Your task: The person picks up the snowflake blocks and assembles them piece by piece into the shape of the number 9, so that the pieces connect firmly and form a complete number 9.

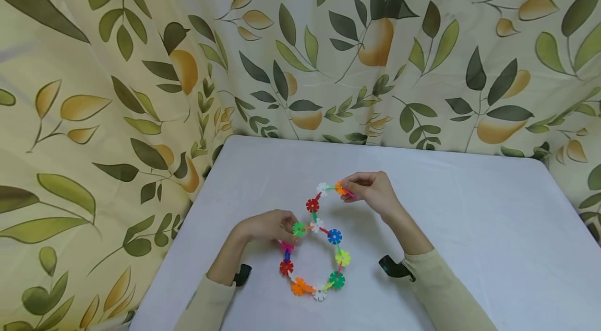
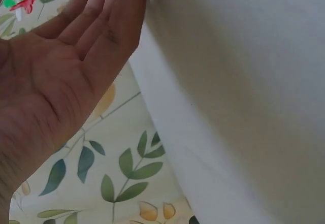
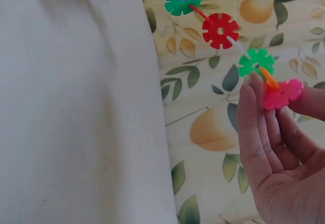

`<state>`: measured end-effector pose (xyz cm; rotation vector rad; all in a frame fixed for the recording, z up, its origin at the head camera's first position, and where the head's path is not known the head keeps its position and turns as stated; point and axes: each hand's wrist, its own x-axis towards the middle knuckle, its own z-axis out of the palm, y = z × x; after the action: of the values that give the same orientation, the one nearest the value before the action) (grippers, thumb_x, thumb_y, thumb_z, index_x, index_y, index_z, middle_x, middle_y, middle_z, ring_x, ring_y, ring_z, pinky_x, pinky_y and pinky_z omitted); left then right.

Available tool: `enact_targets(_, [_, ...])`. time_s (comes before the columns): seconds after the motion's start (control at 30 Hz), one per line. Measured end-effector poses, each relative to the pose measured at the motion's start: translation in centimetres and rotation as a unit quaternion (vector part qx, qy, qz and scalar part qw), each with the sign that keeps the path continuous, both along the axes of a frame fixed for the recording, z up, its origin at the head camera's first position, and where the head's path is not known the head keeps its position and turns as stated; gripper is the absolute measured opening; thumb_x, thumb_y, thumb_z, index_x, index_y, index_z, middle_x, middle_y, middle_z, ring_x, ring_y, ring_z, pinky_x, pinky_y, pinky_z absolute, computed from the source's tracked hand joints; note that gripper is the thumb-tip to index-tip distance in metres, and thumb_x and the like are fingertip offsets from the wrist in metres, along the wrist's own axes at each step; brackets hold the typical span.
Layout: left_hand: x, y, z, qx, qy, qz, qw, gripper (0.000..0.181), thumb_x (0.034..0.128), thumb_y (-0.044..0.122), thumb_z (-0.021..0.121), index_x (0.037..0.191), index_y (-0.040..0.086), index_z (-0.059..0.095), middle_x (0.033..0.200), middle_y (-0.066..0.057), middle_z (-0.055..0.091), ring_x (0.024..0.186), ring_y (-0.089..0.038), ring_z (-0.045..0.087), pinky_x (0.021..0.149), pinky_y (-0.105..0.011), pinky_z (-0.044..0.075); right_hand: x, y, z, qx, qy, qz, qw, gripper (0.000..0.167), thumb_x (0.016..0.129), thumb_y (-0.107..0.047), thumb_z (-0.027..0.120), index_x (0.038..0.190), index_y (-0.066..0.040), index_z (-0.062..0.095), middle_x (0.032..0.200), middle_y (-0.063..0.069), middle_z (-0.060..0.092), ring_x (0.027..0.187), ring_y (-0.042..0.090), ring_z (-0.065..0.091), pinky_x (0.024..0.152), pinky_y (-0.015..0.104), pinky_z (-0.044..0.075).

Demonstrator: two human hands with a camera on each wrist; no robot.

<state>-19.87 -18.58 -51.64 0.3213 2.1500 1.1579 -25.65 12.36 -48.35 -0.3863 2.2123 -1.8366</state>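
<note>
Notched plastic flower discs are linked edge to edge into a closed loop with a short chain rising from it. My left hand [image 1: 269, 226] grips the loop's upper left, beside a green disc [image 1: 299, 229] and a pink disc [image 1: 287, 247]. In the left wrist view the ends of the left hand's [image 2: 66, 76] fingers are out of frame. At the free end of the chain my right hand [image 1: 373, 192] pinches a pink disc [image 3: 283, 94] between thumb and fingers, beside an orange disc [image 1: 340, 188]. A red disc [image 3: 220, 31] hangs further along the chain.
The white table [image 1: 493, 226] lies under both hands. A curtain [image 1: 422, 59] printed with leaves and fruit hangs behind it and at the left. Black wrist cameras show at the left cuff [image 1: 242, 275] and at the right cuff [image 1: 395, 268].
</note>
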Motion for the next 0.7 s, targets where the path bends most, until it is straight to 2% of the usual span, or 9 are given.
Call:
enact_targets(0.1, [1.0,-0.2,0.3,-0.015,0.001,-0.013,0.9998,0.035,0.0867,0.020,0.086,0.109,0.003,0.064,0.089,-0.005,0.069,0.076,-0.022,0.066,0.071,-0.036,0.058,-0.1,0.2,-0.1,-0.001,-0.002,0.001,1.0000,0.027,0.101,-0.015,0.071,0.114,0.009,0.073,0.105,0.020,0.076,0.081,0.027,0.078,0.080,0.032,0.062])
enact_targets(0.3, [2.7,-0.4,0.2,-0.010,-0.008,0.004,0.9999,0.038,0.0880,0.013,0.084,0.117,0.000,0.063,0.087,-0.006,0.068,0.072,-0.023,0.066,0.070,-0.033,0.058,-0.2,0.3,0.0,-0.003,-0.011,-0.001,0.9999,0.027,0.100,-0.015,0.072,0.113,0.008,0.073,0.105,0.020,0.076,0.082,0.028,0.078,0.080,0.033,0.062])
enact_targets(0.47, [3.5,-0.5,-0.4,0.033,-0.028,0.033,0.9985,0.033,0.0961,0.016,0.076,0.120,-0.002,0.062,0.092,-0.006,0.072,0.077,-0.022,0.069,0.074,-0.033,0.060,-0.1,0.4,0.3,0.000,-0.014,-0.003,0.9999,0.026,0.101,-0.015,0.071,0.114,0.007,0.073,0.105,0.019,0.076,0.081,0.026,0.078,0.079,0.032,0.062])
enact_targets(0.53, [3.7,-0.6,-0.7,0.058,-0.037,0.055,0.9961,0.032,0.0993,0.018,0.072,0.121,-0.001,0.060,0.093,-0.007,0.072,0.078,-0.023,0.070,0.075,-0.034,0.060,0.0,0.5,0.5,-0.001,-0.015,-0.003,0.9999,0.026,0.101,-0.015,0.070,0.114,0.008,0.073,0.105,0.019,0.076,0.081,0.026,0.078,0.079,0.032,0.062])
enact_targets(0.7, [4.1,-0.9,-1.3,0.134,-0.060,0.105,0.9836,0.026,0.1055,0.021,0.063,0.118,-0.001,0.057,0.090,-0.014,0.070,0.080,-0.030,0.075,0.073,-0.036,0.061,0.0,0.9,0.7,-0.002,-0.017,-0.005,0.9998,0.027,0.101,-0.015,0.069,0.114,0.009,0.072,0.102,0.017,0.076,0.080,0.025,0.078,0.078,0.033,0.062])
